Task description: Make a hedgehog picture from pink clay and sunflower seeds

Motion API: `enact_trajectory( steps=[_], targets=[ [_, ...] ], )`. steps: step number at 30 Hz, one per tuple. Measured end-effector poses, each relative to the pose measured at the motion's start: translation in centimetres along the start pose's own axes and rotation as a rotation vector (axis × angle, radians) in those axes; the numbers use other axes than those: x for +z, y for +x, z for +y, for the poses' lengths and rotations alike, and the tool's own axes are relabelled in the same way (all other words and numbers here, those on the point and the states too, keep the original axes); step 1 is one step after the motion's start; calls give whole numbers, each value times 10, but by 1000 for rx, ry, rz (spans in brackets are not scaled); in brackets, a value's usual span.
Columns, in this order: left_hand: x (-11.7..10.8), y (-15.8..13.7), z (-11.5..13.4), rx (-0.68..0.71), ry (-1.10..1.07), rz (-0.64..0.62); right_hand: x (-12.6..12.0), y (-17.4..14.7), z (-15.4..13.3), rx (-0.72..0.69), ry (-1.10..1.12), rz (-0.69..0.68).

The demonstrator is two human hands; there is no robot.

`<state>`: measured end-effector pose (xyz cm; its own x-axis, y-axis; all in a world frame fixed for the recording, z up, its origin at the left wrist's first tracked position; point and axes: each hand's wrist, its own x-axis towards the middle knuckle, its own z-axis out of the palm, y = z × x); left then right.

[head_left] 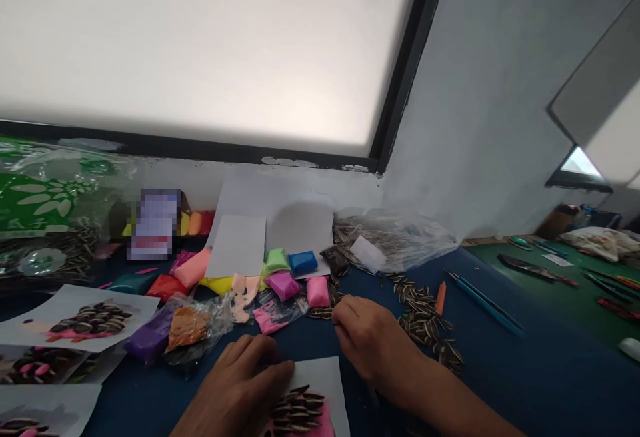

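Note:
My left hand (243,380) lies over the left edge of a white paper card (327,374), its fingers loosely bent and its thumb reaching over the card. On this card, rows of striped sunflower seeds (299,410) are set in pink clay (326,420). To the upper right of the card, my right hand (373,340) has its fingers pinched together beside a few loose seeds (320,313) and a pink clay packet (319,292). Whatever may be between those fingertips is hidden.
Colourful clay packets (283,285) stand at the back centre. Seed-decorated cards (30,324) overlap at the left, before a seed bag (45,204). Right of my right hand are a seed pile (420,310), an orange stick (441,298) and blue tweezers (487,304).

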<state>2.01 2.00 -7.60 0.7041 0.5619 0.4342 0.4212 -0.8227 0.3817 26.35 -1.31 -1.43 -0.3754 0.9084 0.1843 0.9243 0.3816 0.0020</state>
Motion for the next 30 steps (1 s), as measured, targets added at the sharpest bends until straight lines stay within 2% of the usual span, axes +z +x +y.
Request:
enact_trajectory(
  steps=[3,5,9,14,19,26,30],
  targets=[
    [1,0,-1,7,26,0,-6,-18,-9,108,341,69],
    [2,0,0,7,24,-11,-4,-29,-15,101,510,69],
    [1,0,0,0,23,-19,6,-43,-22,88,685,90],
    [1,-1,1,-11,17,-17,14,-48,-23,121,654,69],
    [0,0,1,-8,14,9,24,-50,-25,179,547,140],
    [1,-1,0,-13,23,-34,14,-55,-26,166,631,30],
    [-1,0,1,-9,6,-19,14,-54,-27,168,603,6]
  ],
)
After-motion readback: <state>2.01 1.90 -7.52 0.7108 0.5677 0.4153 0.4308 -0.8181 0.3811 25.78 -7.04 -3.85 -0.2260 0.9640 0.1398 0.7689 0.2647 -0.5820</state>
